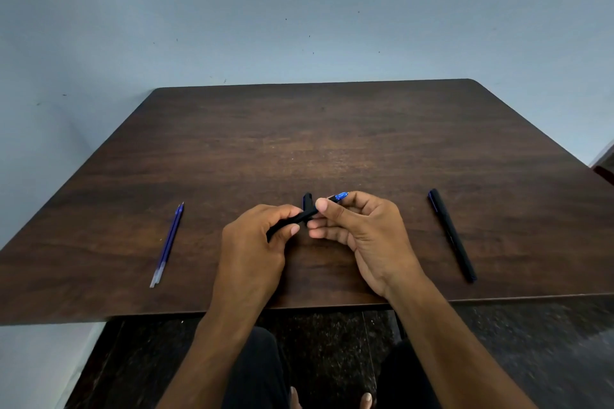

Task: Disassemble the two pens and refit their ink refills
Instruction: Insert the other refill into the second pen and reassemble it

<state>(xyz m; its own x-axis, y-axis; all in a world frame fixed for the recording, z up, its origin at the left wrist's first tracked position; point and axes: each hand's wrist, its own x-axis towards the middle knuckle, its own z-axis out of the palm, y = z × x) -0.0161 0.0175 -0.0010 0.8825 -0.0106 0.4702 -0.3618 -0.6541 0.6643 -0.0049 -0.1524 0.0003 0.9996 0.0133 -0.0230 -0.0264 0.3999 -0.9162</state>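
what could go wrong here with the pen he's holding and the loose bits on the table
1. The black cap lies just behind the hands, so a stray knuckle could knock it away.
2. The left hand and right hand grip the black pen over the table's near edge; a slipped part may drop to the floor.
3. The two refills lie loose and could roll if the table is bumped.

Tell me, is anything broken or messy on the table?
Nothing looks broken or spilled. Two blue refills lie neatly side by side on the wooden table, and a black pen rests on the other side. Both hands hold another black pen between them.
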